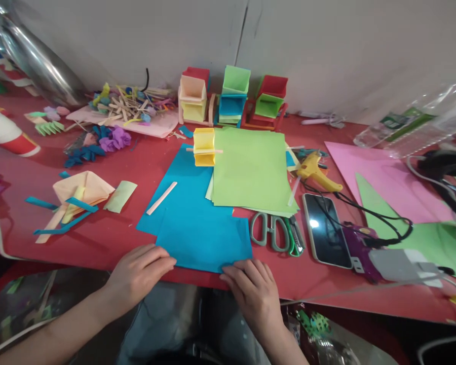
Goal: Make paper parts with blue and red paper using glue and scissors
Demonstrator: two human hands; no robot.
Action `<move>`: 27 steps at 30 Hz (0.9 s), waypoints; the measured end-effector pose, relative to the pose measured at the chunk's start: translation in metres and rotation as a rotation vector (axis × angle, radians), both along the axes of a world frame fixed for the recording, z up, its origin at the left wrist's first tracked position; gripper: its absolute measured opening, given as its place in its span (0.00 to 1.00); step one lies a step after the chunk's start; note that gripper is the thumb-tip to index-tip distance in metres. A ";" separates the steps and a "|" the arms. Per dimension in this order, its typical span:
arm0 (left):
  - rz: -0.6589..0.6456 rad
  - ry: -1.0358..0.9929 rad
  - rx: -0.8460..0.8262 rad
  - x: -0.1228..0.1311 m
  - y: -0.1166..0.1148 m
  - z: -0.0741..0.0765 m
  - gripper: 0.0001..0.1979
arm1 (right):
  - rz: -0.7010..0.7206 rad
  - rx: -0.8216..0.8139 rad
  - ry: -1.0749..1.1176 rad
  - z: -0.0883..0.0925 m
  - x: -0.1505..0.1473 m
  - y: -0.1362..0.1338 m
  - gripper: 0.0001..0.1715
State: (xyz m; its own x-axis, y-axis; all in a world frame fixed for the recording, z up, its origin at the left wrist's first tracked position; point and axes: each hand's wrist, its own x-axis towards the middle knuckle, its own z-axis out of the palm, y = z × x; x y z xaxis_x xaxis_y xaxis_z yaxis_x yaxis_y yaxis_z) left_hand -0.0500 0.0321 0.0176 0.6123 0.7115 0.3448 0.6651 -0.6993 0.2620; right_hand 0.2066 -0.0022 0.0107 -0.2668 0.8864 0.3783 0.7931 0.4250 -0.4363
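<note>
A sheet of blue paper [203, 241] lies at the table's front edge, directly before me. My left hand [141, 271] has its fingers closed at the sheet's near left corner. At the near right corner my right hand [251, 286] pinches the same edge. Under its far part is another blue sheet [188, 177], bearing a narrow pale pink strip [161, 198]. A stack of light green paper [251, 170] overlaps that lower sheet. Beside the stack sits a small folded yellow paper piece [204, 147] with a pink strip across it.
Grey-handled scissors [269, 230], a green cutter [295, 237], a phone [327, 230] and a yellow glue gun [319, 172] lie at right. Folded paper boxes [233, 104] stand at the back. Paper scraps [83, 187] and a paper cup [9, 134] are at left.
</note>
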 end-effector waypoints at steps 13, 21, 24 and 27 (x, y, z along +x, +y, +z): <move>0.124 0.029 -0.208 -0.001 0.009 0.006 0.09 | -0.314 -0.187 -0.073 0.014 0.011 -0.002 0.14; 0.088 0.169 -0.093 0.000 0.007 0.006 0.12 | -0.415 -0.201 -0.203 0.012 0.015 0.003 0.20; 0.097 0.222 0.023 0.015 -0.008 0.006 0.18 | -0.422 -0.198 -0.228 0.012 0.014 0.003 0.20; -0.126 0.188 0.014 0.038 -0.020 0.003 0.23 | -0.425 -0.175 -0.237 0.011 0.012 0.003 0.20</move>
State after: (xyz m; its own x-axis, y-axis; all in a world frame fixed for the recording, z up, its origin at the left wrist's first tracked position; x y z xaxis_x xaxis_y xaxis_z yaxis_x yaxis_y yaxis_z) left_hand -0.0122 0.0119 0.0208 0.7504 0.6212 0.2257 0.6085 -0.7826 0.1311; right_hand 0.2186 0.0010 0.0221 0.0699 0.9798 0.1875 0.9655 -0.0192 -0.2599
